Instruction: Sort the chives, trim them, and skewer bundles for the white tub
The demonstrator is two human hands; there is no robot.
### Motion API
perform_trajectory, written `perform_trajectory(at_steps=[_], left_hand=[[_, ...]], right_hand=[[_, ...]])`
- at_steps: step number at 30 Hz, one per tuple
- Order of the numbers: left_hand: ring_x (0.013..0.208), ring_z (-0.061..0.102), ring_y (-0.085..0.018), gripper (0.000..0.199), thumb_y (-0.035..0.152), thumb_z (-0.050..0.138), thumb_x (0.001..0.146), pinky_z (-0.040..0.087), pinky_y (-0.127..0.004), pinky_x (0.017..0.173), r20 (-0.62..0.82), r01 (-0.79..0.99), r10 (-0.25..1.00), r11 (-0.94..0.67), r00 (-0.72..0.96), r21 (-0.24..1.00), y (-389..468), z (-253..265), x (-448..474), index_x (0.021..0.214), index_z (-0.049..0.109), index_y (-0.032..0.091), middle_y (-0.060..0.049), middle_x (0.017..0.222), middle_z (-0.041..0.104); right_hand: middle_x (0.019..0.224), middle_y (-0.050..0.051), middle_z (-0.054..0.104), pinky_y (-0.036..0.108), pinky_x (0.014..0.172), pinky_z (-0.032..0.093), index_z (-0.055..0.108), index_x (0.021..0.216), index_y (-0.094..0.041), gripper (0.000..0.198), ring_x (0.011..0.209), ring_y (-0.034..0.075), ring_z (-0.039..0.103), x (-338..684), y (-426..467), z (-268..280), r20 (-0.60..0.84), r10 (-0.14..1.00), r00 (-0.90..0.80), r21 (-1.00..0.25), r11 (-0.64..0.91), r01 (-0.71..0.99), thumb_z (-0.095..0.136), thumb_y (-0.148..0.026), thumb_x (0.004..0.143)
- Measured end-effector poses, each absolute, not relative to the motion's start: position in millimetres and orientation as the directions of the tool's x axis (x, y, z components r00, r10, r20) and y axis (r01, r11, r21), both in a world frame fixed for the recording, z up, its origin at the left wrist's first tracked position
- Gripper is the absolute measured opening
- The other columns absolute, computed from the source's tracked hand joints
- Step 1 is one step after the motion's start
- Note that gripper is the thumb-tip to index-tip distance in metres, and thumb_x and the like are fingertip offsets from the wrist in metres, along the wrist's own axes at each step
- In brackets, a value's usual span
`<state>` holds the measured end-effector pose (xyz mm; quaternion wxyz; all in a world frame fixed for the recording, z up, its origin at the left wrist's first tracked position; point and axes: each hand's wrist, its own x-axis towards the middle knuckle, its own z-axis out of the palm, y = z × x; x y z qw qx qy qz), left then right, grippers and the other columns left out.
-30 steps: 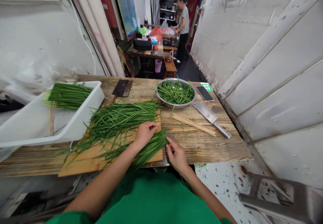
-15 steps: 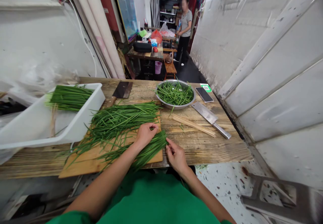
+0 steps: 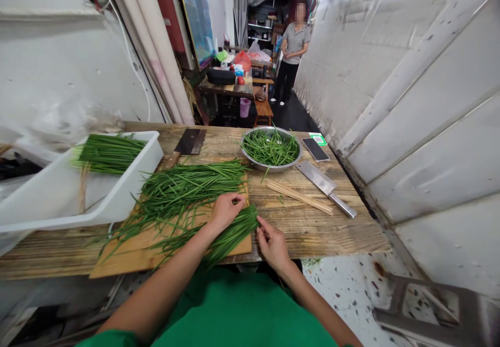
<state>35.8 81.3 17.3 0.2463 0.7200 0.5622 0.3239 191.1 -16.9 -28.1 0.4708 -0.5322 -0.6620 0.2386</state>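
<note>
A bundle of garlic chives lies across the wooden cutting board, its even ends toward the right. My left hand is closed over the bundle near those ends, thumb and forefinger bent together. At the right, my right hand has its thumb and forefinger drawn close, the forefinger's tip touching the ends. Whatever sits between those fingers is too small to make out. Behind my left hand, a bigger loose pile of chives covers the board's far part.
Bamboo skewers and a cleaver lie right; a second cleaver lies behind the board. Beyond are a metal bowl of cut chives and a phone. A white tray stands left. A person stands farther back.
My hands and the bundle stay almost where they were. The person at the back has turned toward the camera, shifted slightly right and brought their hands together.
</note>
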Motion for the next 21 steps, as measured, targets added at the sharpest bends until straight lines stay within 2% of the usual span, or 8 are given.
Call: perform_trajectory(at_steps=[9,14,18,21], left_hand=[[0.069,0.059,-0.015,0.016,0.023,0.051,0.072,0.043,-0.023,0.065,0.209,0.637,0.949,-0.315,0.238,0.703,80.3,19.3,34.0,0.072,0.065,0.016,-0.001,0.074,0.067],[0.07,0.058,-0.015,0.015,0.022,0.05,0.073,0.042,-0.023,0.066,0.223,0.618,0.934,-0.351,0.278,0.703,80.6,18.9,32.1,0.073,0.064,0.016,-0.001,0.075,0.065],[0.072,0.057,-0.015,0.015,0.02,0.049,0.074,0.041,-0.023,0.068,0.235,0.609,0.92,-0.384,0.313,0.694,80.4,20.5,31.6,0.073,0.064,0.016,-0.001,0.075,0.064],[0.074,0.056,-0.014,0.016,0.019,0.048,0.075,0.041,-0.023,0.069,0.206,0.599,0.887,-0.435,0.413,0.672,78.2,26.7,29.0,0.075,0.064,0.017,-0.002,0.076,0.063]], right_hand=[[0.097,0.008,0.065,0.027,0.068,0.052,0.054,0.116,-0.017,0.035,0.076,0.016,0.064,190.8,-16.1,-31.4,0.348,0.937,0.005,-0.84,0.31,0.445,0.043,-0.021,0.083],[0.088,0.007,0.067,0.026,0.064,0.052,0.054,0.116,-0.017,0.035,0.068,0.015,0.063,190.6,-16.0,-30.2,0.339,0.941,0.006,-0.839,0.3,0.454,0.043,-0.021,0.083],[0.089,0.007,0.067,0.025,0.062,0.051,0.054,0.116,-0.017,0.035,0.068,0.015,0.063,190.4,-16.3,-28.9,0.35,0.937,0.006,-0.829,0.307,0.467,0.043,-0.021,0.083],[0.09,0.008,0.066,0.025,0.063,0.051,0.053,0.116,-0.016,0.035,0.069,0.015,0.063,190.6,-16.8,-28.7,0.337,0.942,-0.006,-0.834,0.301,0.462,0.043,-0.021,0.083]])
